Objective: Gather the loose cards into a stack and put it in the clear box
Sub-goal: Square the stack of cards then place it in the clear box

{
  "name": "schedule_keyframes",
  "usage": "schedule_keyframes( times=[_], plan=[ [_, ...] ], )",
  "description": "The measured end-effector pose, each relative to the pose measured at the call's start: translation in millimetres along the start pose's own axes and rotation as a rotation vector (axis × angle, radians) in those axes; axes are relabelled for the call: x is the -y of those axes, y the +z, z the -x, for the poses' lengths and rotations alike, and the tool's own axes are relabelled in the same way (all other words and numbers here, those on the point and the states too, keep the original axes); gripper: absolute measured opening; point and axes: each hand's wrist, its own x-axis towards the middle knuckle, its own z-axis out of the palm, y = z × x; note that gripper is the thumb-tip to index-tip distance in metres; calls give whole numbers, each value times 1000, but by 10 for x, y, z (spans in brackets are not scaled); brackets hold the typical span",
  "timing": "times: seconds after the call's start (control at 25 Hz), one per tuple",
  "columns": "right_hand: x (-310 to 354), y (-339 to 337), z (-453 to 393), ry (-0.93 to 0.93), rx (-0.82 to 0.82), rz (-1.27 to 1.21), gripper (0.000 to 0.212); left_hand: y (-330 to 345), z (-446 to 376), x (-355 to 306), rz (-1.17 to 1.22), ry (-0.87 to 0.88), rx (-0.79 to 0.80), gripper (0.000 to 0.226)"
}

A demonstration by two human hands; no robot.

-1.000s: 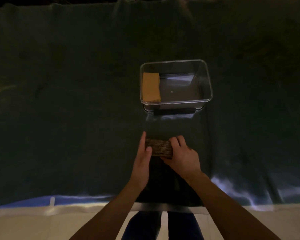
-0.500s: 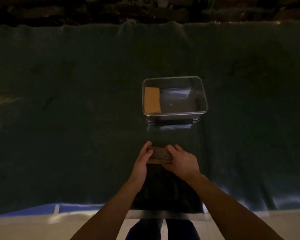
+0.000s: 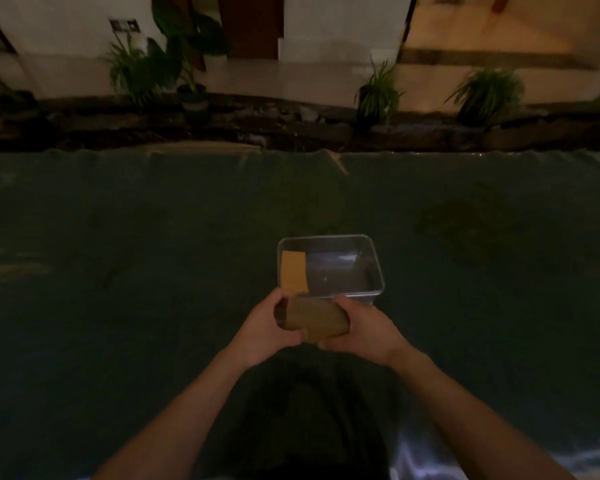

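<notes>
Between L/R hands: card stack

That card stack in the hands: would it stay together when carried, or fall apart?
The card stack is probably prone to sliding apart, being many loose cards; both the left hand and right hand clamp its ends. It looks fairly light, lifted clear of the cloth. As a block it likely stays stiff, showing no sag.

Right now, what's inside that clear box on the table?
One orange-tan stack of cards lies flat along the left side of the clear box. The rest of its floor looks bare. The near left corner is hidden behind the card stack held in both hands.
</notes>
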Motion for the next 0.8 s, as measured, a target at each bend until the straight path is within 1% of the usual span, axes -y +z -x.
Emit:
schedule_keyframes(
  times=[0.08,0.16,0.24,0.28,0.32,0.4,0.52,0.68,0.8],
  plan=[
    [136,-184,12,100,104,-411,58,-12,-119,-248,317,-19,-59,56],
    [240,-239,-4,222,79,-730,57,131,-316,-474,602,-119,-190,48],
    [318,-237,-74,344,6,-1020,56,313,-570,-675,733,-344,-313,30],
    [344,-260,-115,404,-27,-1128,54,401,-688,-773,737,-464,-341,24],
    [349,-304,-160,450,-55,-1180,52,481,-793,-857,704,-551,-359,23],
    [292,-424,-258,479,-104,-1169,52,601,-957,-977,636,-622,-373,29],
    [77,-665,-390,476,-137,-1115,61,754,-1148,-1145,629,-633,-315,44],
    [-220,-885,-506,477,-105,-1039,68,1003,-1369,-1308,565,-596,-333,46],
    [-429,-986,-539,450,-10,-1021,74,1116,-1473,-1367,550,-584,-369,47]
  ],
)
